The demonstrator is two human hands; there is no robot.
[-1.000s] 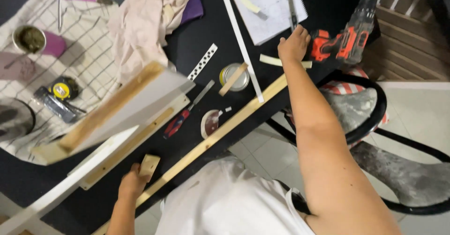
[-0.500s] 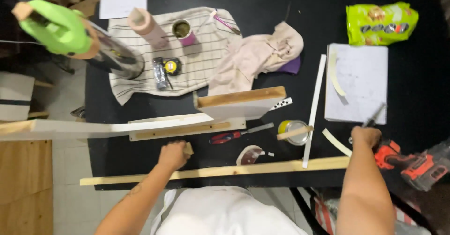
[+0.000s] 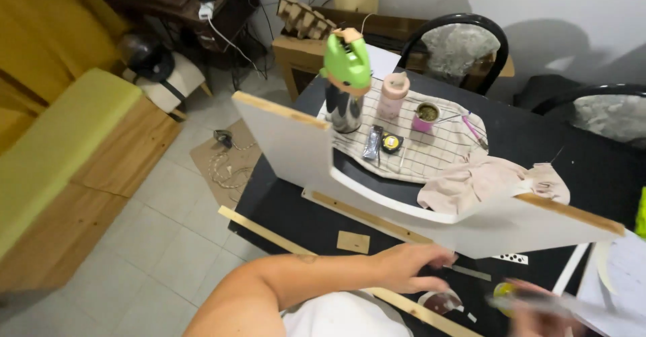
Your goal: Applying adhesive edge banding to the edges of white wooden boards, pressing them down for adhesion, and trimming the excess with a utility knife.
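- Centrally, left hand (image 3: 410, 270): fingers curled together, resting on the black tabletop (image 3: 282, 206) just under the white curved board (image 3: 404, 196).
- Right hand (image 3: 538, 310): blurred at the lower edge; grip cannot be told.
- Long wooden strip (image 3: 269, 233): along the tabletop's near edge.
- Small wooden block (image 3: 353, 242): beside the strip.

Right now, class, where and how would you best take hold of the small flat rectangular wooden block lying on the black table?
Probably pinch the small flat rectangular wooden block across its two short edges, coming straight down from above. It lies flat on the black table, apart from the long wooden strips on either side, so only its edges offer purchase.
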